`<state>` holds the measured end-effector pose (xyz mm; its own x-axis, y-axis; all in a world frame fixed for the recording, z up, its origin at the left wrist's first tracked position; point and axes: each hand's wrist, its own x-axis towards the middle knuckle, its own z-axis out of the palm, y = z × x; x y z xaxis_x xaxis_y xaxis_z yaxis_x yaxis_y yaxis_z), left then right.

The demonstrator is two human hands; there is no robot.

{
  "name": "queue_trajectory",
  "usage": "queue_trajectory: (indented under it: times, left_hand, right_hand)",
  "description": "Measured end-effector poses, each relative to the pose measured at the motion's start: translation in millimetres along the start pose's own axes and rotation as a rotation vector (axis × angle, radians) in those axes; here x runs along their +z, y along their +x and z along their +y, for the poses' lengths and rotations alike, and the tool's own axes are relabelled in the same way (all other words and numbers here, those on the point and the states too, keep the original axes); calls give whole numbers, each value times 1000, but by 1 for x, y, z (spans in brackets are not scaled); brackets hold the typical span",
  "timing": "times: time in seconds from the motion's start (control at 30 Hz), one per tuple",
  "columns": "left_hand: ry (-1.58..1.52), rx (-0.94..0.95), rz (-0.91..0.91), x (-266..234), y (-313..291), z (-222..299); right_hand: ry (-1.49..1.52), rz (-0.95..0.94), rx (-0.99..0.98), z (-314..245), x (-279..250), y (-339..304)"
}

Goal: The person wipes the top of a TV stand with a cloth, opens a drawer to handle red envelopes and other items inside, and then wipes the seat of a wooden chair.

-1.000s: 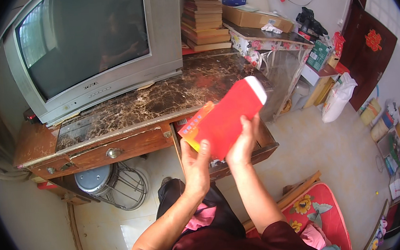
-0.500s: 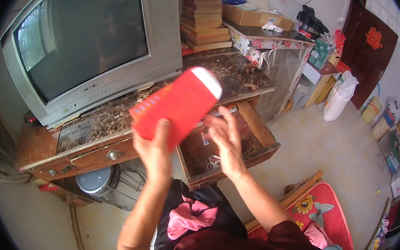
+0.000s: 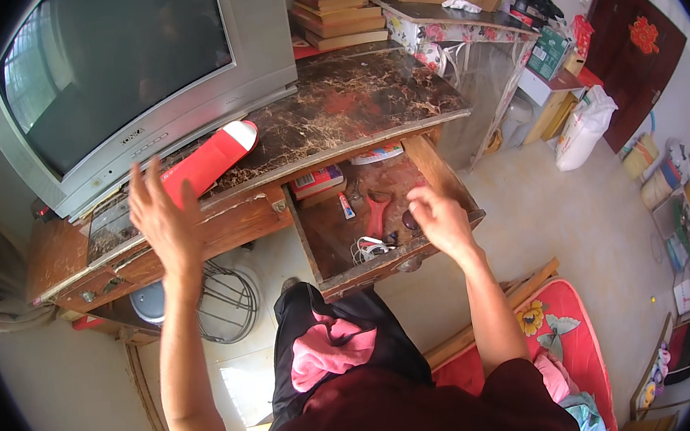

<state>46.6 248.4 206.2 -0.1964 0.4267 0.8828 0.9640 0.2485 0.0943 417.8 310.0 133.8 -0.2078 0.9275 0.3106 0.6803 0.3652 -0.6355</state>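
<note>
A long red packet [image 3: 209, 164] with a white rounded end lies on the dark marbled cabinet top [image 3: 342, 103], in front of the television. My left hand [image 3: 165, 224], fingers spread, is over the cabinet's front edge beside the packet and holds nothing. My right hand [image 3: 445, 221] hovers over the right side of the pulled-out drawer [image 3: 327, 242], its fingers loosely bent with nothing visible in them. Inside the drawer are a red Y-shaped tool [image 3: 376, 214], a small tube [image 3: 346, 205], a white cable [image 3: 371, 248], a dark roundish object [image 3: 409, 220] and a red box [image 3: 317, 182].
A large silver television [image 3: 124, 79] takes up the cabinet's left side, with a stack of books [image 3: 337, 8] to its right. Below stands a round metal-legged stool [image 3: 225, 302]. A pink cloth [image 3: 333, 351] lies on my lap; a red flowered cushion [image 3: 550, 320] is at my right.
My left hand has let go of the red packet, which now lies on the cabinet top. My left hand has moved left, and my right hand has moved right over the drawer.
</note>
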Motion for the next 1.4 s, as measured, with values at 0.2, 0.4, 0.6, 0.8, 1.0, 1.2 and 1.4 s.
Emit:
queue_trajectory:
  times: [0.2, 0.4, 0.6, 0.8, 1.0, 1.2, 1.4]
  left_hand:
    - [-792, 391, -617, -46, -90, 125]
    - [-971, 313, -801, -29, -140, 159]
    - [-772, 438, -856, -28, -150, 160]
    - [-778, 418, -946, -27, -141, 160]
    - [-986, 95, -1279, -16, -124, 153]
    - [-1074, -125, -1436, -13, -115, 150]
    - [-1102, -167, -1370, -11, -123, 150]
  right_hand:
    - [-272, -89, 53, 7, 9, -11]
    - [-268, -201, 84, 18, 14, -17]
    - [-186, -390, 219, 21, 14, 23]
    - [-472, -549, 290, -12, 42, 60]
    - [-291, -437, 353, 2, 56, 63]
    - [773, -55, 156, 2, 9, 49]
    - [863, 28, -55, -78, -19, 90]
